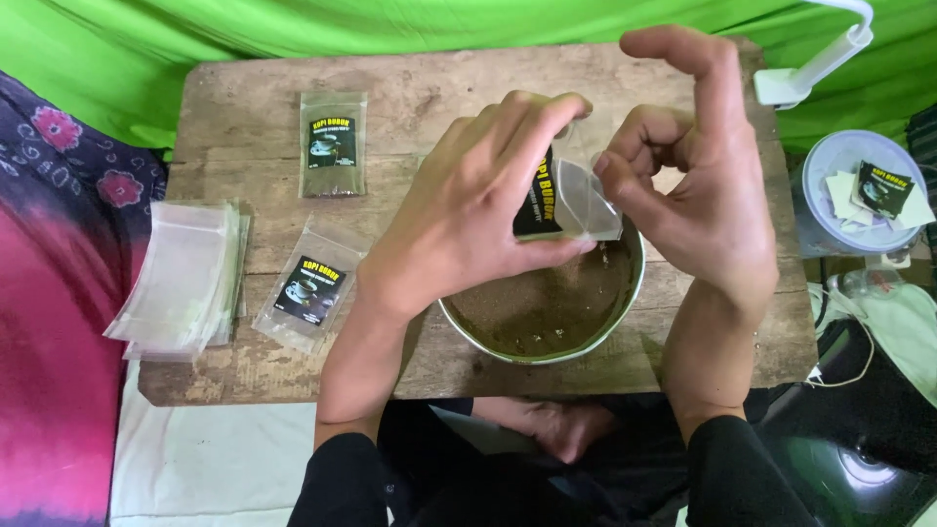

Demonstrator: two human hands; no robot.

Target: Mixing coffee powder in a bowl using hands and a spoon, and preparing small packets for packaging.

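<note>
My left hand (468, 210) grips a small clear plastic pouch (576, 200) with a black label, holding it above a metal bowl (625, 303) of brown powder. Thumb and forefinger of my right hand (698, 185) pinch the pouch's open top edge, the other fingers spread. The bowl stands on a worn wooden board (254, 117) in front of me. One filled, labelled pouch (333, 143) lies flat on the board at the back left. Another labelled pouch (310, 291) rests nearer, left of my left forearm.
A stack of empty clear pouches (185, 278) overhangs the board's left edge. A round plastic tub (830, 224) with paper labels inside sits to the right. A white clamp lamp (815, 63) is at the back right. Green cloth lies behind, patterned fabric (49, 293) at left.
</note>
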